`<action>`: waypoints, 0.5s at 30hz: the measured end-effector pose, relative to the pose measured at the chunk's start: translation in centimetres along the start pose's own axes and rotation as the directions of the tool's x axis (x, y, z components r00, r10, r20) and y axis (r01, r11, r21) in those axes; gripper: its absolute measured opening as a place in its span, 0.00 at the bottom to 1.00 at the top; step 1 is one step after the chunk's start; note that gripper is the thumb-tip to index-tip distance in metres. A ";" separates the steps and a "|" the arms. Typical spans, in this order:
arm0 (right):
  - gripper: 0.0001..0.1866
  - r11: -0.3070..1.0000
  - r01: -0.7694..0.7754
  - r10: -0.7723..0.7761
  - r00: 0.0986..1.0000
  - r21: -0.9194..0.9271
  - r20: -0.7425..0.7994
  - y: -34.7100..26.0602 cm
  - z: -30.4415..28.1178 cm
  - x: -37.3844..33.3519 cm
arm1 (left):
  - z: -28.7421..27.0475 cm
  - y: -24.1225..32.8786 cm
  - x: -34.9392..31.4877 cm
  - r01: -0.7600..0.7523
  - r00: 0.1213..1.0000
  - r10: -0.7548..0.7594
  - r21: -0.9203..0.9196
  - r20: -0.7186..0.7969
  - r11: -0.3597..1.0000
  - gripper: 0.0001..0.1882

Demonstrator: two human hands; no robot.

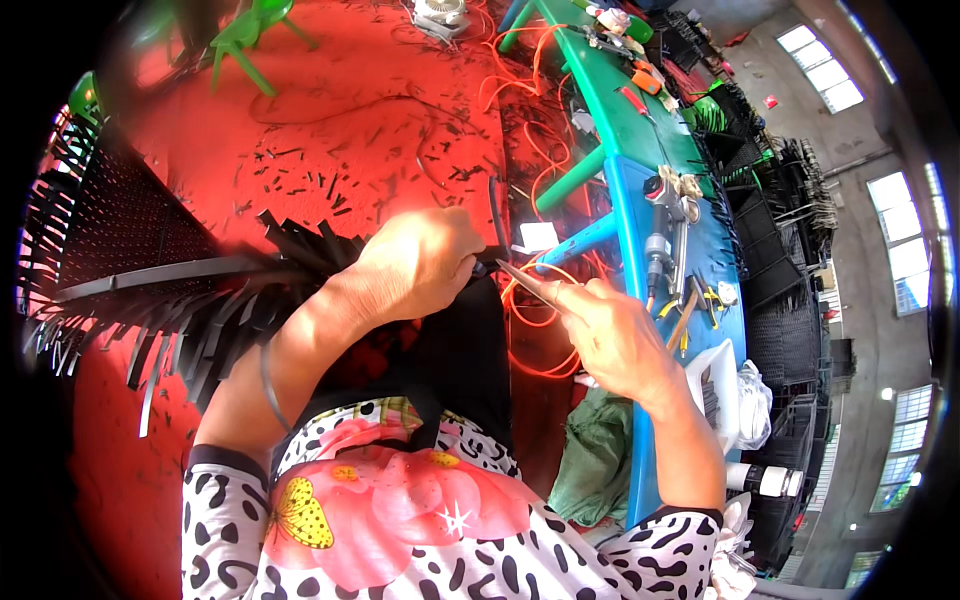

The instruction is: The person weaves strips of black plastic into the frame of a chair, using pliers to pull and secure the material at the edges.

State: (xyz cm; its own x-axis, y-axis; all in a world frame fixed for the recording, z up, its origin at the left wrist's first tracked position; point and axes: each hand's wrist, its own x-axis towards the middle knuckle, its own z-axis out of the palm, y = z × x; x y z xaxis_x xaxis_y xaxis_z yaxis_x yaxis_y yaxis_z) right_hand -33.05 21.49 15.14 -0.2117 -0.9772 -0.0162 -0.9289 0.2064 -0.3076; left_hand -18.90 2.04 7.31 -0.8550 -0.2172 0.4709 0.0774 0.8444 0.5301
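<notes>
The red floor (350, 60) spreads beneath and beyond both sets of fingers, with black scraps strewn ahead of them. The blue desk (715, 250) runs along the right of the right fingers, and the green desk (625, 130) meets it farther ahead. The black woven panel (140, 205) lies left of the left fingers, its loose strips fringing back towards the left forearm.

A green chair (238, 40) stands well ahead and left of the left fingers. The green sack (595, 460) slumps behind the right fingers, against the desk edge. The left hand (425, 260) has its fingers curled and pinching a short dark strip (488, 257); the right hand (615, 335) has its fingers closed round a slim metal tool (528, 283).

A white basket (728, 390) sits right of and behind the right fingers. The orange hose (540, 374) loops beside and below them. To their right, on the blue desk, lie a grey air tool (657, 255) and pliers (711, 305).

The metal tool points from the right fingers to the strip, between the two hands; I cannot tell whether its tip touches.
</notes>
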 end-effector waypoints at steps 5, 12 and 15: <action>0.16 1.000 0.024 -0.024 0.999 -0.005 -0.024 0.1 1.7 0.2 | 0.5 -0.2 0.2 -0.023 1.000 0.023 0.002 -0.016 1.000 0.07; 0.19 0.999 0.048 -0.046 0.986 0.010 -0.161 -0.2 3.5 -0.7 | 0.9 -0.6 1.1 0.050 0.998 -0.050 0.005 0.025 0.999 0.05; 0.19 0.999 0.045 -0.039 0.978 0.023 -0.205 -0.1 4.1 -0.9 | 0.2 -0.1 1.6 0.060 0.994 -0.065 0.055 0.093 0.997 0.05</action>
State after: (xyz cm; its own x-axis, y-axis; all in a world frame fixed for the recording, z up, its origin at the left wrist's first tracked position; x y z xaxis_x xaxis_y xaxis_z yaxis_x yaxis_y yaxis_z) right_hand -31.51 22.15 11.28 -0.2328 -0.9535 0.1913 -0.9302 0.1610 -0.3298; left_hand -20.43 1.71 7.86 -0.9024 -0.2249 0.3676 -0.0021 0.8554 0.5180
